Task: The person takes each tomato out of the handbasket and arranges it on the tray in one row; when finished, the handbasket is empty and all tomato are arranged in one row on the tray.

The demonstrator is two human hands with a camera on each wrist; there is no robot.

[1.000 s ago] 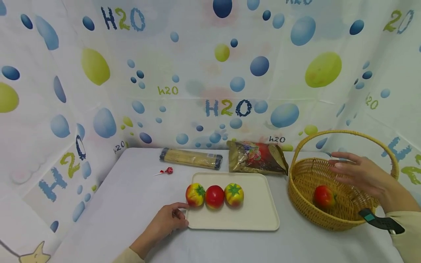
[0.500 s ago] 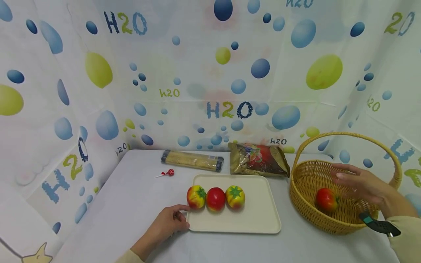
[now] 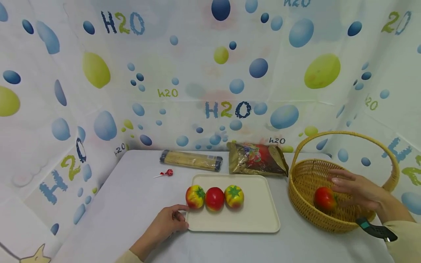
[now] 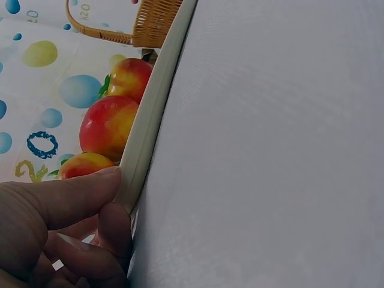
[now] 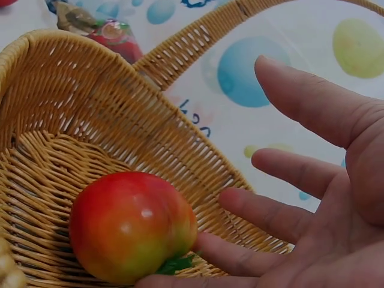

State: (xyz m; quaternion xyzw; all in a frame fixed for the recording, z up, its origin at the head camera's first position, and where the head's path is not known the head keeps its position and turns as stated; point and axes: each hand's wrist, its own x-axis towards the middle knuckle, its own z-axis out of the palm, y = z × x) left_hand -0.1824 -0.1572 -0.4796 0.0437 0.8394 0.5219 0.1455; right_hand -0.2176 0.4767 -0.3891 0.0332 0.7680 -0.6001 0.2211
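Observation:
In the head view, three glossy red-and-yellow tomatoes stand in a row on a cream tray [image 3: 245,222]: a left one [image 3: 195,196], a plain red middle one [image 3: 215,199] and a right one [image 3: 234,196] with a green star-shaped top. My left hand [image 3: 167,220] holds the tray's left edge, its thumb and fingers at the rim [image 4: 146,129]. At the right, my right hand [image 3: 358,191] reaches into a wicker basket [image 3: 304,213]. Its fingers are spread, palm toward another tomato [image 5: 129,225] lying inside, the lower fingertips right at that fruit's green-leaved side.
The basket's arched handle [image 3: 345,132] rises behind my right hand. Along the back lie a bundle of thin sticks [image 3: 192,160] and a gold-and-red packet [image 3: 258,159]. A red lollipop [image 3: 169,172] rests left of the tray. A patterned curtain [image 3: 210,73] surrounds the white table.
My right hand has come lower and leftward into the basket, closer to the tomato there. The left hand stays at the tray's edge, and the tray's tomatoes have not moved.

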